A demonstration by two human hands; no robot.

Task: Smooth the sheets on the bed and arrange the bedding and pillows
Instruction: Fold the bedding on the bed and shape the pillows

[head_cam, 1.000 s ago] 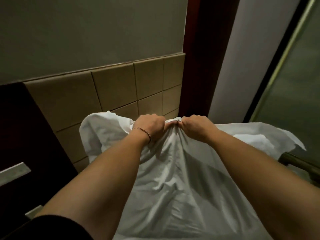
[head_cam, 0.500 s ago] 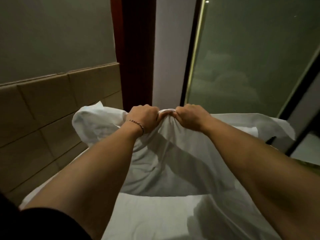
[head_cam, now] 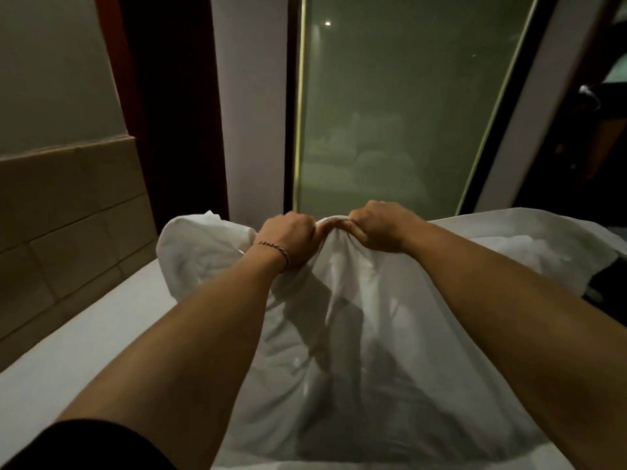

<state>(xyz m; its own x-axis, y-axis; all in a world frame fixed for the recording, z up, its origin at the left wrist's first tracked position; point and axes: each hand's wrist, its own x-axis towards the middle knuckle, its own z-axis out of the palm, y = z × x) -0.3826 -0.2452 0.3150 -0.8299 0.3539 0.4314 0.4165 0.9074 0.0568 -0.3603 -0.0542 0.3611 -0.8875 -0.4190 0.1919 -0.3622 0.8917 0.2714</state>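
A white sheet [head_cam: 366, 337] hangs bunched in front of me, lifted off the bed. My left hand [head_cam: 288, 237], with a thin bracelet on the wrist, grips its top edge. Right beside it my right hand [head_cam: 376, 225] grips the same edge, knuckles almost touching the left. The cloth drapes down between my forearms and spreads out to both sides. Under it at the lower left lies the white mattress surface [head_cam: 84, 344].
A tan padded headboard [head_cam: 64, 205] runs along the left. Behind it are a grey wall, a dark red post [head_cam: 176, 106] and a large frosted glass panel [head_cam: 400, 113]. At the far right a dark opening [head_cam: 597, 130] shows.
The view has swung to the right, from the headboard toward the glass panel. Both hands keep their grip on the sheet's edge, and more of the mattress shows at the lower left.
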